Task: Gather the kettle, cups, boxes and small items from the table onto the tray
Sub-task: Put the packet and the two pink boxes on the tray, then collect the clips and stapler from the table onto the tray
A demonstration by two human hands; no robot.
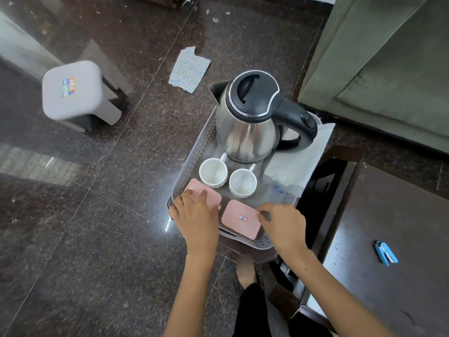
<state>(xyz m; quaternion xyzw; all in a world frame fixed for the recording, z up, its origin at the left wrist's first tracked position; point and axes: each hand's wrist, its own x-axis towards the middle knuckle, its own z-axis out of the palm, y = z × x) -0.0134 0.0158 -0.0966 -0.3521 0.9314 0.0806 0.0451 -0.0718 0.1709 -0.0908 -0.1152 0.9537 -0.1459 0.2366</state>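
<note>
A grey perforated tray [201,147] carries a steel kettle [247,132] with a black lid and handle at its far end. Two white cups [213,171] [243,183] stand in the middle of the tray. Two pink lidded boxes lie at the near end. My left hand [194,215] rests over the left pink box [206,193], fingers curled on its near edge. My right hand [284,222] pinches the right edge of the right pink box [240,218]. A white paper napkin [298,161] lies on the tray's right side.
A dark wooden table [388,239] at the right holds a small blue item [386,252]. A grey plastic stool [75,93] stands on the dark stone floor at left. A torn patterned paper [189,69] lies on the floor. A green sofa [388,57] fills the upper right.
</note>
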